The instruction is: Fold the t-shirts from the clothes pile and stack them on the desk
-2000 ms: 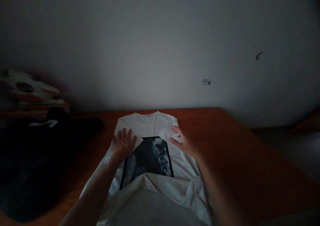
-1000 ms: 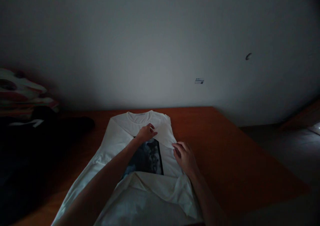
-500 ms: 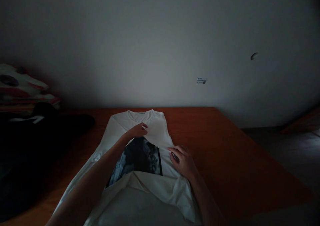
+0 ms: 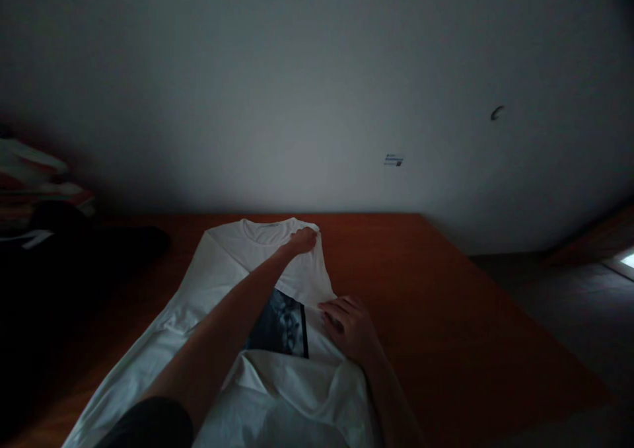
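A white T-shirt [image 4: 222, 263] with a dark printed picture [image 4: 277, 326] lies face up on the orange-brown table [image 4: 446, 316], its collar toward the wall. My left hand [image 4: 303, 240] reaches across to the shirt's far right shoulder, fingers closed on the folded-in fabric there. My right hand [image 4: 347, 326] rests on the shirt's right edge beside the print, fingers curled and pinching the cloth. The shirt's lower part is bunched up near me.
Dark clothing [image 4: 64, 263] lies on the table at the left, with a stack of light and red items [image 4: 34, 184] behind it. A plain grey wall [image 4: 317, 91] backs the table. The table's right edge drops to the floor [image 4: 584, 316].
My left hand moved from the left sleeve across to the right shoulder, pulling folded cloth over the print. My right hand slid nearer along the right edge. The view shifted right.
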The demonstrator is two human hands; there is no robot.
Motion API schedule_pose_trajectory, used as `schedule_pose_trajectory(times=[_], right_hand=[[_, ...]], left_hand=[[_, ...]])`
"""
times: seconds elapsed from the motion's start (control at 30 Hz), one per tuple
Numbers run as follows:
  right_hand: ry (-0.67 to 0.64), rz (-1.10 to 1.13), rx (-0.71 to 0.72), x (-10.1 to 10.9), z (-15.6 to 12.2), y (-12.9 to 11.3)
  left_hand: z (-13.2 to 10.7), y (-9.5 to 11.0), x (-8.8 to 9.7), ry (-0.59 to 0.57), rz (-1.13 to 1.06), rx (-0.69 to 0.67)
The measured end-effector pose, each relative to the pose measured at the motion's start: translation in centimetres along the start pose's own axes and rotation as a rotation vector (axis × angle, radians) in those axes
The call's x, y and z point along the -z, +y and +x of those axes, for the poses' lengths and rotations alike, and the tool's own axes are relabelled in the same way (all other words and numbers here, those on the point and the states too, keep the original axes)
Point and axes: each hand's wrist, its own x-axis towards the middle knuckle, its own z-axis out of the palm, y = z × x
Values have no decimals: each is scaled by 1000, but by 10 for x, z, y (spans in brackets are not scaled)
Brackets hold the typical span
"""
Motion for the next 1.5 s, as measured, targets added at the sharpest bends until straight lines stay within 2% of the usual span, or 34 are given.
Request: schedule_pose_trajectory(times=[0.13,0.33,0.5,0.67,0.77,0.87,0.93,1.03,1.13,1.2,1.27,1.33,1.43,1.5], right_hand=[[-7,25,-13,1,0,-2],[101,-48,-63,1,2,-1],[55,-72,-79,-4,0,5],[11,-68,-107,-2,0,4],[22,-83,-83,1,2,2],[-34,-42,-38,2,2,2],[-82,-1,-36,1,2,4],[-91,74,-94,-1,2,5],[-9,184,-193,0,2,4],[33,258,-305,6,-3,3],[8,314,-451,17,-14,1],[-90,366,-568,31,-32,-2],[-287,418,-585,54,-61,-8],[-358,385,-541,65,-75,-13]], left_hand=[[-2,-2,-6,28,65,-102],[-31,-1,-10,149,131,-230],[-52,-7,-12,83,137,-418],[-80,-19,-2,83,162,-389],[-120,-30,19,40,110,-454],[-183,-47,47,-19,16,-534],[-234,-62,65,-22,-29,-467],[-314,-88,86,35,-47,-279],[-387,-116,92,78,-76,-192],[-424,-134,88,94,-76,-145],[-451,-148,82,119,-78,-104],[-467,-157,77,144,-83,-82],[-473,-159,73,149,-98,-69],[-469,-154,73,135,-112,-43]])
